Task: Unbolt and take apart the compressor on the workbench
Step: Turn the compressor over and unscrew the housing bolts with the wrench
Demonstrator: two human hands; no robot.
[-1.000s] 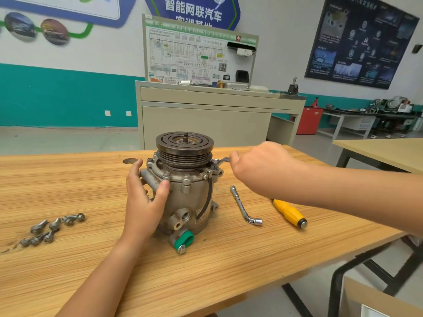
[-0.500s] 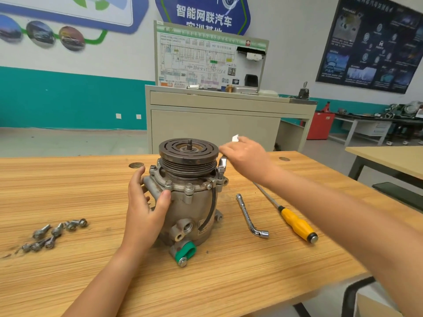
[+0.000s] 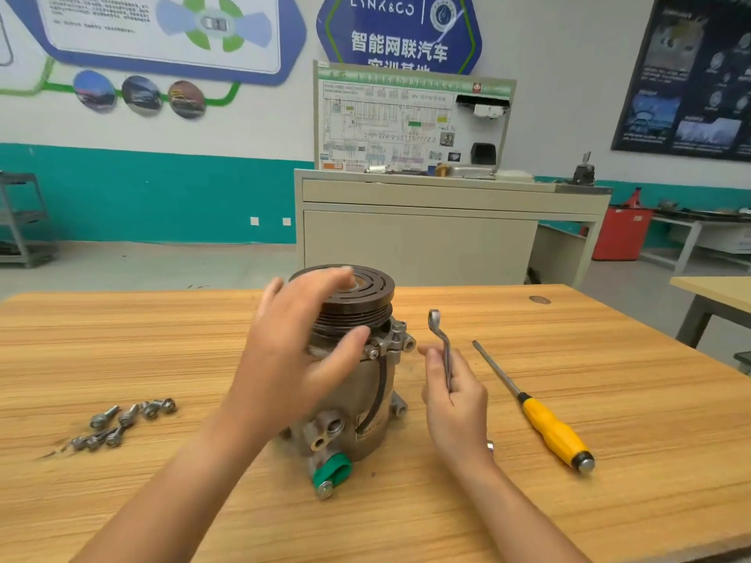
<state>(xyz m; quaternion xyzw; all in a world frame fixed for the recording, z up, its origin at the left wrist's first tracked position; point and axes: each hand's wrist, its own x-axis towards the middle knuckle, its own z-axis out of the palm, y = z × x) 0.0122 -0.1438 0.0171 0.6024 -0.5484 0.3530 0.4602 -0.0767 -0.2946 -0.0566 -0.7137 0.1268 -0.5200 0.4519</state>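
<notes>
Metal compressor [image 3: 345,400] under left hand [image 3: 292,351]; right hand [image 3: 455,404] (with wrench [image 3: 441,335]) just beside

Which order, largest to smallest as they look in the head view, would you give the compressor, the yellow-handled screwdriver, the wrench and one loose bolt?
1. compressor
2. yellow-handled screwdriver
3. wrench, though the right hand hides its lower part, so its full length is unsure
4. loose bolt
</notes>
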